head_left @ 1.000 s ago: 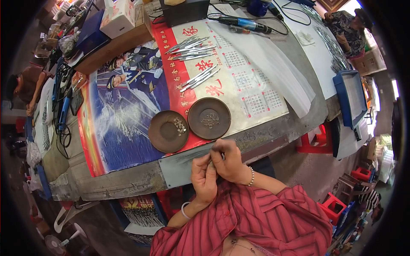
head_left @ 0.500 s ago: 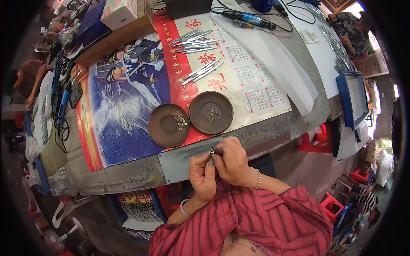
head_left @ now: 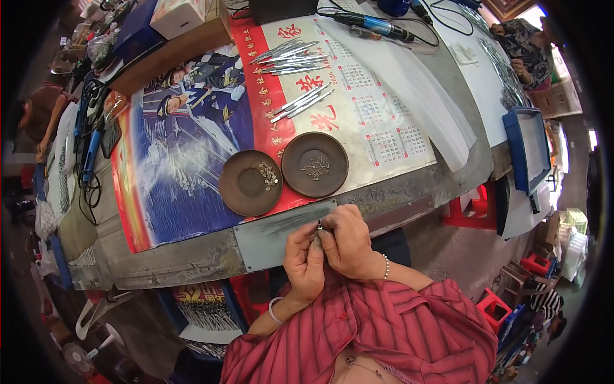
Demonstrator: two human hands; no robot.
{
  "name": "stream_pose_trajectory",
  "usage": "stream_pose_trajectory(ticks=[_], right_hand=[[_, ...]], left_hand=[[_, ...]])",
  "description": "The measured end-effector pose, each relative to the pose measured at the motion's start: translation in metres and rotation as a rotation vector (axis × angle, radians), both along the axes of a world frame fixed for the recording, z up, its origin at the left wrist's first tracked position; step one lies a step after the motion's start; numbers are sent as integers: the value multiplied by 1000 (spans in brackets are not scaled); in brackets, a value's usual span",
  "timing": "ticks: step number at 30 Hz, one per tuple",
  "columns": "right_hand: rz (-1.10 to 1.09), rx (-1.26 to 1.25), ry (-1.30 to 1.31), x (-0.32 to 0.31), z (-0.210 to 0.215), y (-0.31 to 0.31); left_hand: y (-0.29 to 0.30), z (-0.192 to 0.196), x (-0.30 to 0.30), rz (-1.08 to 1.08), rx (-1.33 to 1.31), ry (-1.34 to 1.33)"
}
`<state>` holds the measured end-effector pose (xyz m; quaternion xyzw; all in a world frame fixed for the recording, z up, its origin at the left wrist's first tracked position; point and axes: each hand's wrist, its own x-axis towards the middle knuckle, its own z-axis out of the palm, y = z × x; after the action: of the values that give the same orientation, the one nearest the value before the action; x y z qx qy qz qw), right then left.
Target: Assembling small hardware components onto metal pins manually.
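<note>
The left hand [head_left: 303, 256] and the right hand [head_left: 345, 242] are pressed together at the near edge of the tabletop [head_left: 409, 192]. Their fingertips are pinched around a small metal part [head_left: 319, 225], of which only a dark tip shows; its shape is too small to make out. Both hands are closed on it, the left from below and the right from the side.

They hold it over a grey metal plate [head_left: 275, 230] that lies flat along the table edge. Just beyond stand two brown dishes: the left dish [head_left: 246, 185] with a cluster of small silver pieces at its right side, and the right dish [head_left: 315, 164] with a few thin bits in its middle. Farther off, slim metal tools [head_left: 300, 101] lie on a calendar sheet [head_left: 377, 121].

The part seems to sit at the very fingertips, right over the edge. A slip of the pinch could drop it into the lap or onto the floor. A careless elbow might also nudge a dish and scatter its pieces.
</note>
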<state>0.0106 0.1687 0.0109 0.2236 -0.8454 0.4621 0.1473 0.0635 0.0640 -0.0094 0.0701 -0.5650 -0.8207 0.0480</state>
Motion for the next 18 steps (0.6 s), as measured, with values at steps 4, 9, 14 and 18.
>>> stream_pose_trajectory(ticks=[4, 9, 14, 18], right_hand=[[22, -138, -355, 7, 0, 1], [80, -319, -409, -1, 4, 13], [81, -199, -109, -2, -1, 2], [-5, 21, -14, 2, -2, -4]], left_hand=[[3, 1, 2, 21, 43, -22], [2, 1, 3, -18, 49, -6], [-4, 1, 4, 26, 30, 9], [-2, -4, 0, 35, 11, 24]])
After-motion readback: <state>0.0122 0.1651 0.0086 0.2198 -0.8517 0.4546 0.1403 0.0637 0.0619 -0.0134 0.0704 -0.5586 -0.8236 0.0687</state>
